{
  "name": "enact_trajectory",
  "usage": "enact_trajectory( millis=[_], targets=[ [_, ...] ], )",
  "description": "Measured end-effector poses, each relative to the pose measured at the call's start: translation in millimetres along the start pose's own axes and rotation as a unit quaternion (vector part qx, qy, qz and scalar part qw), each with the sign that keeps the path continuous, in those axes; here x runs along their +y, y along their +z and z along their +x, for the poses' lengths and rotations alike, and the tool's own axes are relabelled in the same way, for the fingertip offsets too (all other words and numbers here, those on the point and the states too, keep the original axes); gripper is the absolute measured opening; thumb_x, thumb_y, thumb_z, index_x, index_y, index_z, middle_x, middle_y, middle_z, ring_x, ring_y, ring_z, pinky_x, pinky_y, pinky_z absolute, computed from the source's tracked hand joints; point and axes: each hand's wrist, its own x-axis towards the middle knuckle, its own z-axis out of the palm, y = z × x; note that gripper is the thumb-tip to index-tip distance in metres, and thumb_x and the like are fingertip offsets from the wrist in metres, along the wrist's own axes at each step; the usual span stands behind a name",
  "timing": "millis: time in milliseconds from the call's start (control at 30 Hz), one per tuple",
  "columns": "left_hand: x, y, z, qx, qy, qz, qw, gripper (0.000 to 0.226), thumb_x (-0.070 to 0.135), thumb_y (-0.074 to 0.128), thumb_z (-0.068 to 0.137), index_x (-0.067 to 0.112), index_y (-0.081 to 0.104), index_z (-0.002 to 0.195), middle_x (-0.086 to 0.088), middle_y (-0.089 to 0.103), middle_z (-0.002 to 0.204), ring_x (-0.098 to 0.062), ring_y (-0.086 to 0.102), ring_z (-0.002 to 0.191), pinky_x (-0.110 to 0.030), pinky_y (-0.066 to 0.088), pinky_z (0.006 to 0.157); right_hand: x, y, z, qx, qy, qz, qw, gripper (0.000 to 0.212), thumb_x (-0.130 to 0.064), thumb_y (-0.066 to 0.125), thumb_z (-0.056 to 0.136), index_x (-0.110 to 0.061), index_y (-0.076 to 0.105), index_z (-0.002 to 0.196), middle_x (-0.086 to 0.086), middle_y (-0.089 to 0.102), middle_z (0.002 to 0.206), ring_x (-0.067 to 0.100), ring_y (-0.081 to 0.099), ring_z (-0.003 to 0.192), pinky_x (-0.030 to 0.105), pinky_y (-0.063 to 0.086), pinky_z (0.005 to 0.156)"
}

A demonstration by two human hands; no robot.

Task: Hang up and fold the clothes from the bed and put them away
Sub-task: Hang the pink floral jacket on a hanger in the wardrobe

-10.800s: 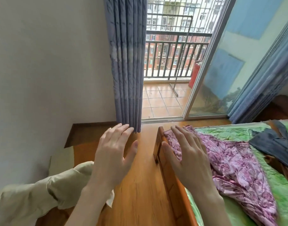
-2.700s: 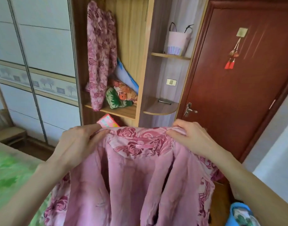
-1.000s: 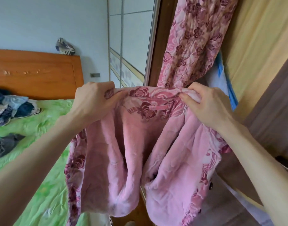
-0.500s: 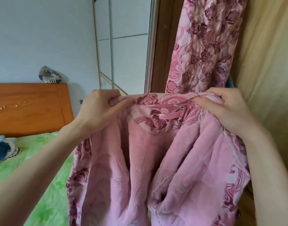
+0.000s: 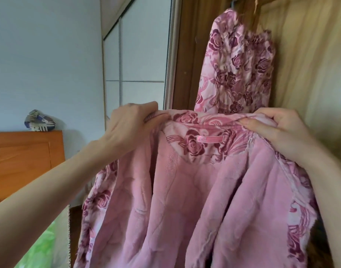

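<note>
Up front at the open wardrobe: left hand [image 5: 127, 124] and right hand [image 5: 278, 132] set apart, each gripping a shoulder of pink fleece jacket [image 5: 185, 200] at collar height, spread open, lining toward camera. Tight on right: wooden wardrobe wall [image 5: 310, 64] just beside right hand; hanging rose-print garment [image 5: 237, 70] directly behind collar. More room left: sliding door panels [image 5: 138, 55], bare wall, orange headboard [image 5: 24, 163], green bedding corner [image 5: 44, 246] low. Plush pink inside, dark rose print on outer edges and collar. Small pink neck label [image 5: 210, 139], writing unreadable.
</note>
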Motion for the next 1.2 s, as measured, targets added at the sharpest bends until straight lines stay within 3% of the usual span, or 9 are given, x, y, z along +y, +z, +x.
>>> enact_trajectory(
  millis=[167, 333, 533, 600, 733, 867, 967, 1067, 1200],
  targets=[
    [1.6, 27.6, 43.2, 0.053, -0.01, -0.088, 0.995, 0.044, 0.046, 0.048, 0.11, 0.015, 0.047, 0.079, 0.005, 0.051, 0.06, -0.032, 0.049, 0.066, -0.042, 0.039, 0.062, -4.1, -29.5, 26.9, 0.028, -0.004, -0.015, 0.999, 0.035, -0.034, 0.079, 0.091, 0.0, 0.072, 0.088, 0.008, 0.067, 0.08, 0.01, 0.055, 0.08, 0.026, 0.038, 0.067],
    [-3.7, 42.9, 99.5, 0.033, 0.052, -0.215, 0.975, 0.048, 0.038, 0.049, 0.112, 0.011, 0.05, 0.072, 0.002, 0.05, 0.061, -0.028, 0.049, 0.065, -0.048, 0.043, 0.066, -24.3, -67.9, 60.7, 0.091, -0.005, -0.044, 0.995, 0.036, -0.039, 0.082, 0.086, -0.006, 0.078, 0.102, 0.023, 0.076, 0.103, 0.016, 0.067, 0.089, 0.036, 0.051, 0.085],
    [-6.1, 57.2, 175.4, -0.084, 0.145, -0.346, 0.923, 0.08, 0.066, 0.066, 0.094, -0.004, 0.046, 0.064, -0.005, 0.033, 0.059, -0.013, 0.032, 0.058, -0.027, 0.029, 0.054, -44.0, -111.1, 86.7, 0.127, 0.024, -0.111, 0.985, 0.026, -0.041, 0.08, 0.08, -0.029, 0.084, 0.103, -0.001, 0.081, 0.103, 0.008, 0.075, 0.092, 0.019, 0.059, 0.083],
    [-2.2, 65.6, 192.9, -0.162, 0.136, -0.377, 0.902, 0.088, 0.076, 0.074, 0.081, -0.011, 0.06, 0.073, -0.02, 0.05, 0.062, -0.016, 0.045, 0.06, -0.027, 0.038, 0.058, -49.7, -116.7, 88.4, 0.138, 0.046, -0.143, 0.979, 0.025, -0.043, 0.079, 0.077, -0.032, 0.084, 0.099, -0.002, 0.082, 0.098, 0.005, 0.073, 0.086, 0.018, 0.058, 0.078],
    [19.1, 90.1, 218.0, -0.177, 0.145, -0.444, 0.866, 0.056, 0.051, 0.084, 0.084, -0.005, 0.078, 0.082, -0.024, 0.075, 0.088, -0.013, 0.064, 0.072, -0.038, 0.054, 0.07, -57.6, -121.1, 83.8, 0.169, 0.076, -0.193, 0.964, 0.017, -0.035, 0.078, 0.085, -0.025, 0.085, 0.097, 0.001, 0.082, 0.097, 0.006, 0.073, 0.088, 0.02, 0.056, 0.081],
    [49.3, 106.9, 241.5, -0.144, 0.129, -0.507, 0.84, 0.051, 0.039, 0.079, 0.093, -0.012, 0.076, 0.09, -0.031, 0.075, 0.098, -0.028, 0.072, 0.083, -0.05, 0.059, 0.089, -70.9, -137.0, 75.2, 0.203, 0.091, -0.274, 0.936, 0.011, -0.028, 0.076, 0.093, -0.022, 0.083, 0.099, -0.004, 0.082, 0.098, 0.001, 0.071, 0.088, 0.018, 0.054, 0.082],
    [77.4, 114.3, 260.0, -0.114, 0.122, -0.509, 0.845, 0.05, 0.038, 0.078, 0.094, -0.006, 0.069, 0.072, -0.019, 0.067, 0.072, -0.023, 0.06, 0.068, -0.041, 0.055, 0.072, -79.9, -153.8, 66.2, 0.205, 0.104, -0.358, 0.905, 0.016, -0.034, 0.076, 0.093, -0.02, 0.083, 0.098, -0.007, 0.081, 0.095, 0.003, 0.069, 0.091, 0.026, 0.053, 0.086],
    [105.2, 118.4, 274.0, -0.102, 0.124, -0.48, 0.862, 0.052, 0.042, 0.076, 0.094, -0.005, 0.07, 0.074, -0.016, 0.07, 0.076, -0.028, 0.068, 0.075, -0.046, 0.059, 0.077, -87.8, -167.5, 62.0, 0.191, 0.11, -0.481, 0.849, 0.021, -0.04, 0.075, 0.092, -0.023, 0.077, 0.08, -0.005, 0.075, 0.075, 0.004, 0.061, 0.071, 0.025, 0.047, 0.068],
    [136.4, 123.0, 292.2, -0.091, 0.126, -0.486, 0.86, 0.048, 0.04, 0.075, 0.094, 0.008, 0.064, 0.06, -0.004, 0.054, 0.06, -0.023, 0.055, 0.062, -0.046, 0.056, 0.07, -97.8, -177.8, 56.8, 0.176, 0.117, -0.587, 0.781, 0.023, -0.044, 0.071, 0.093, -0.035, 0.062, 0.073, -0.01, 0.068, 0.076, 0.022, 0.064, 0.079, 0.034, 0.044, 0.069]
  ],
)
